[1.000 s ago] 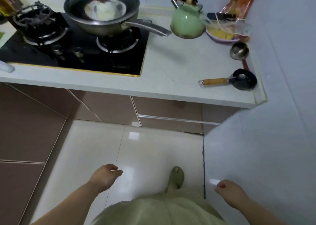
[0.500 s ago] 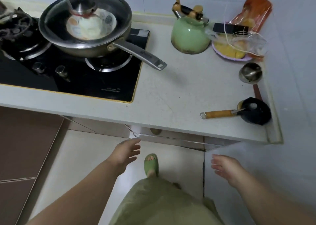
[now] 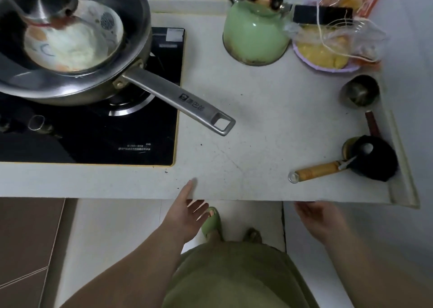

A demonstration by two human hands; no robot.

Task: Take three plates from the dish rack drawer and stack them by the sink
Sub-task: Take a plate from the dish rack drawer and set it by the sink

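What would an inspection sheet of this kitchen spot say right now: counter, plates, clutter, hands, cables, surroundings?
Surface: pale countertop, bare in the middle, lightly speckled.
Job's things: nothing seen; no plates, dish rack drawer or sink in view.
Clutter: lidded pan on the black stove, green kettle, bagged food on a purple plate, steel ladle, wooden-handled utensil.
Hands: left hand and right hand open, empty, at the counter's front edge.
Cables: nothing seen.
Surroundings: tiled floor, green slipper.

A pale speckled surface [image 3: 269,125] runs to a raised lip at its right edge. A black glass hob [image 3: 145,139] is set into it. Below lie glossy white floor tiles [image 3: 112,232], brown cabinet fronts [image 3: 25,235] and a white wall [image 3: 412,96].
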